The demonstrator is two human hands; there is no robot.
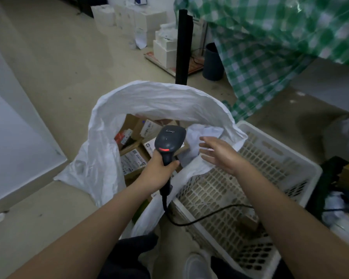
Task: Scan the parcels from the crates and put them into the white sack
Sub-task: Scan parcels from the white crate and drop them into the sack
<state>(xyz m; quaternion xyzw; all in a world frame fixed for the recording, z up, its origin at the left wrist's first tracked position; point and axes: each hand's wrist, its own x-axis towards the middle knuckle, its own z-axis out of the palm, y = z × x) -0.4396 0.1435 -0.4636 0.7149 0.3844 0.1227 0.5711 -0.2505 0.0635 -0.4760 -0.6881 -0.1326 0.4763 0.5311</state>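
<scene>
left hand point(157, 171) round scanner point(169, 140), over white sack point(101, 158)

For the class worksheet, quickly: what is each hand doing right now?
Left hand: grips the scanner by its handle.
Right hand: open, holding nothing, fingers spread over the white sack.

scanner point(170, 140): logo unreadable | parcel labels point(132, 161): too blurred
</scene>
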